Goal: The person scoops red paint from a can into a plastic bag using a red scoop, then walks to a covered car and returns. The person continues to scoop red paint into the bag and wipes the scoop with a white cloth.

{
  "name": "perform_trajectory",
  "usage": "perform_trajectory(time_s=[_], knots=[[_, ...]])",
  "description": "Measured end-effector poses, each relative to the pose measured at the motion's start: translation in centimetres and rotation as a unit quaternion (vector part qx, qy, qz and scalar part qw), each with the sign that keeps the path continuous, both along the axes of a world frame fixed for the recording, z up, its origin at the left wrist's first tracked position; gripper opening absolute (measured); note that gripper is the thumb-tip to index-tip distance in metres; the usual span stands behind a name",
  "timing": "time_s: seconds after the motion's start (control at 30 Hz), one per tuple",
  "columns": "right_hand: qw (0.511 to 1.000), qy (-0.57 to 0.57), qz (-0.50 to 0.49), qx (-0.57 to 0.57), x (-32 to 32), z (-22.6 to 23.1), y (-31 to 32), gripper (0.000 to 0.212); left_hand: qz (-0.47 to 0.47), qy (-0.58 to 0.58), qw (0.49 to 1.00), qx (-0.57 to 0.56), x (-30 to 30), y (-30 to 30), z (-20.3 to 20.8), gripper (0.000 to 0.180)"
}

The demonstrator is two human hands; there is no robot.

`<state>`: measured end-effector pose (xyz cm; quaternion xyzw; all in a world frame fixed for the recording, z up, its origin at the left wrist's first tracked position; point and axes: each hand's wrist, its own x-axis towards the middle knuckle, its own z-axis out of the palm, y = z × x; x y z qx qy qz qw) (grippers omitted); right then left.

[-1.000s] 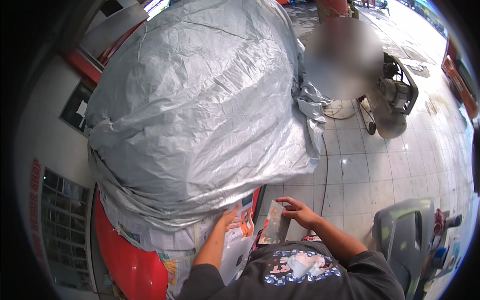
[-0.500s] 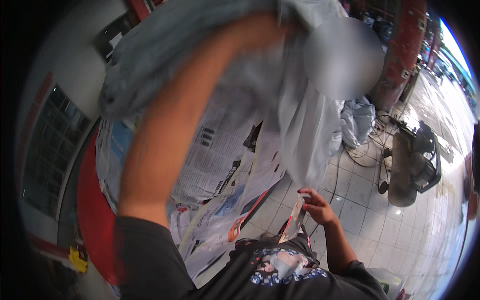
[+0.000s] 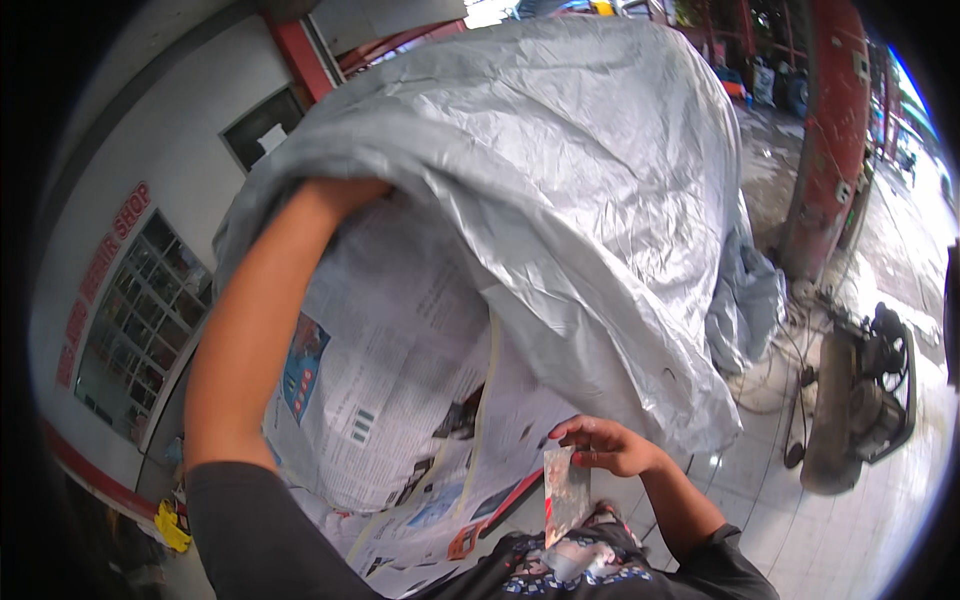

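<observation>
A silver-grey car cover (image 3: 590, 130) lies in wrinkled folds over a large rounded body, its near edge raised. My left hand (image 3: 350, 192) reaches under that raised edge, with the fingers hidden by the fabric. Beneath the cover, taped sheets of newspaper (image 3: 400, 400) mask the surface. My right hand (image 3: 612, 447) is low in front of me, beside the cover's lower corner. Between its thumb and fingers is a thin, flat rectangular piece (image 3: 567, 490), smudged and marked with red along one side.
A tank air compressor (image 3: 850, 410) stands on the tiled floor at right, with hoses (image 3: 775, 350) beside it. Behind it rises a red post (image 3: 835, 140). On the left, a wall with a gridded window (image 3: 150, 310) flanks the covered body. Something yellow (image 3: 172, 525) lies at lower left.
My left hand has moved left and lower in view, pushing further under the cover's edge. The cover now spreads back over the far side. The right hand keeps hold of the flat piece.
</observation>
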<state>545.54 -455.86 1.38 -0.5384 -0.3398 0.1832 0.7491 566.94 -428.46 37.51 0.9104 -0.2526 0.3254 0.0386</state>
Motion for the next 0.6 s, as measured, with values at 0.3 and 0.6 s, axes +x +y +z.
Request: perform_trajectory(time_s=[0.3,0.6], knots=[[0.985,-0.133,0.100,-0.047,7.0,12.2,-5.2,0.048,0.176,0.041,0.979,0.095,9.4,-9.4,10.1,0.085],[0.985,-0.098,0.021,-0.142,22.5,14.6,-10.4,0.052,0.136,0.125,0.921,0.342,9.6,-14.3,6.6,0.082]])
